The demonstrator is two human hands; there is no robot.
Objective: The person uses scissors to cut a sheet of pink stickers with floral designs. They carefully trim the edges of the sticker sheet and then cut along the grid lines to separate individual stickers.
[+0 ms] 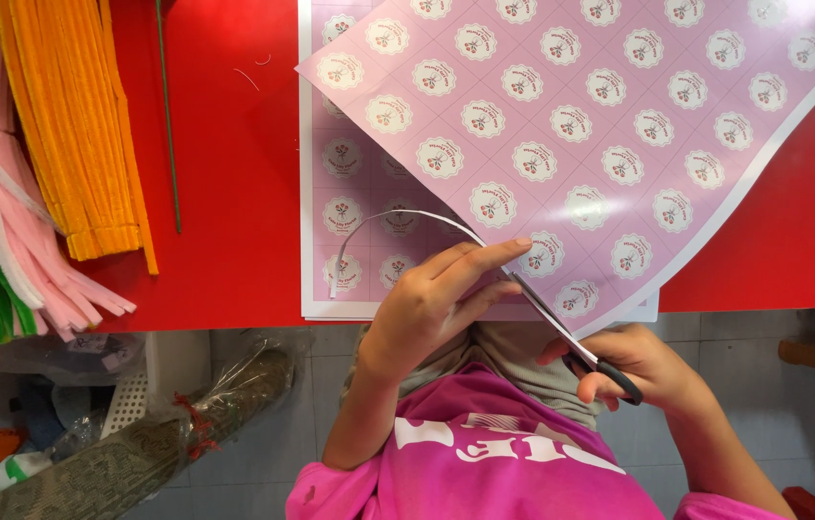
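Pink sticker sheet being cut with scissors at the edge of a red table

The pink sheet (600, 116), glossy and printed with rows of round scalloped stickers inside a white border, lies tilted across the table, its lower corner hanging past the table's edge. The scissors (561, 332), black-handled with slim blades, have their blades on the sheet's lower left edge. A thin white strip (398, 220), cut from the border, curls up in an arch just left of the blades, one end hanging down over a second sticker sheet lying flat underneath.
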